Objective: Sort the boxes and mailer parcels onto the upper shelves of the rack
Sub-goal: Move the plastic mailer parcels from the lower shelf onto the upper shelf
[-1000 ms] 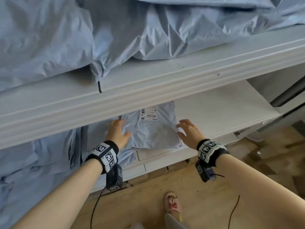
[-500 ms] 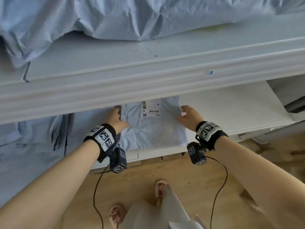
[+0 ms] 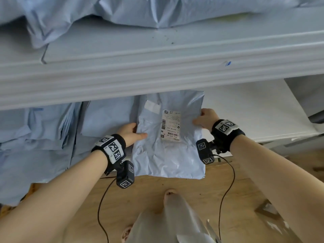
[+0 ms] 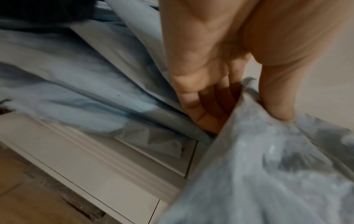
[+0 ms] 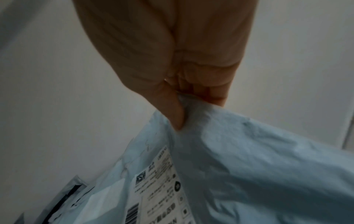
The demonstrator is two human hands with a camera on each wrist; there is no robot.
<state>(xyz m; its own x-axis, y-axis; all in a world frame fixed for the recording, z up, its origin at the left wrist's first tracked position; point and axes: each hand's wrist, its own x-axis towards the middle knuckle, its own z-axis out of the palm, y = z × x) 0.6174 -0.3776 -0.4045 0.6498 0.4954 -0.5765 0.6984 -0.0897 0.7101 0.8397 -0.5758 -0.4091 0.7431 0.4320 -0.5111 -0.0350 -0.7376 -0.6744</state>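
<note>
A light blue mailer parcel (image 3: 168, 148) with a white shipping label (image 3: 171, 126) sticks out from the lower shelf (image 3: 249, 109), its near end past the shelf's front edge. My left hand (image 3: 132, 133) pinches its left edge, thumb on top and fingers underneath, as the left wrist view shows (image 4: 214, 97). Its right edge is pinched by my right hand (image 3: 204, 120), thumb pressed onto the plastic (image 5: 191, 109). The same mailer fills the lower part of both wrist views (image 4: 268, 174) (image 5: 249, 174).
The upper shelf (image 3: 157, 55) crosses the view above, with several blue mailers (image 3: 122, 11) piled on it. More blue mailers (image 3: 40, 141) fill the left of the lower shelf. Wooden floor (image 3: 175, 207) and my foot lie below. The lower shelf's right part is bare white.
Both hands have closed on the mailer's side edges and drawn it toward me, so it now overhangs the lower shelf's front edge. The view has also shifted downward.
</note>
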